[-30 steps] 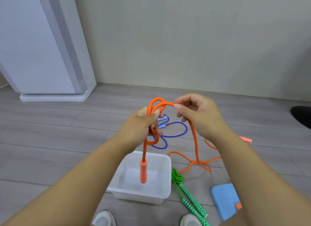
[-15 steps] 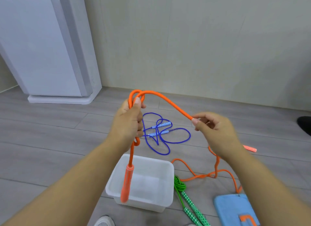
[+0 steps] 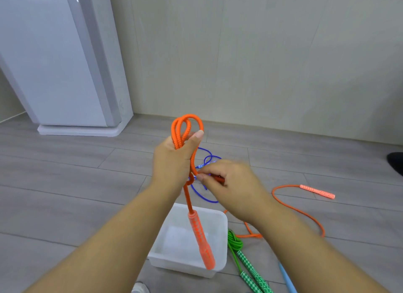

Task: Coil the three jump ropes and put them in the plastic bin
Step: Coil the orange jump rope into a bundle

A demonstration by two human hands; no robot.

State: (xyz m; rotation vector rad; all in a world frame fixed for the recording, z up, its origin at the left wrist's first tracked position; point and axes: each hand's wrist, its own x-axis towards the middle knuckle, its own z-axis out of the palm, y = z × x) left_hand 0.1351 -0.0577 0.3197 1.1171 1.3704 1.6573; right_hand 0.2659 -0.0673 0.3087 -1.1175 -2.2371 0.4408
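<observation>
Grey plank floor (image 3: 65, 183) is running back to a pale wall (image 3: 261, 52), and a white appliance (image 3: 54, 63) is standing in the left corner.

1. Left hand (image 3: 172, 161): my fingers are curling round several gathered loops of the orange jump rope (image 3: 197, 120). My thumb (image 3: 197, 137) is pressing the strands against the palm. The loops are standing up above the fist.
2. Right hand (image 3: 231, 188): my fingers (image 3: 202, 178) are pinching the same rope in a narrow grip, just below the left fist. This hand is motion-blurred, so I cannot tell the finer detail of the pinch.
3. One orange handle (image 3: 200, 240) is hanging on its cord below the left fist, slightly tilted, in front of the plastic bin (image 3: 220, 218). I cannot tell whether it is touching the bin.
4. The free length of orange rope is trailing from under my right wrist across the floor to the right. It is ending at the second orange handle (image 3: 317, 191), which is lying flat, well apart from the bin.
5. The blue jump rope (image 3: 205, 196) is lying loose on the floor beyond the bin, partly hidden behind both hands.
6. The green jump rope (image 3: 234, 242) is lying bundled on the floor just beside the bin's right wall, with its patterned green handles (image 3: 250, 268) pointing toward me.
7. A light blue object (image 3: 287, 279) is showing at the lower edge, near the green handles. A white shoe (image 3: 140, 288) is showing below the bin.
</observation>
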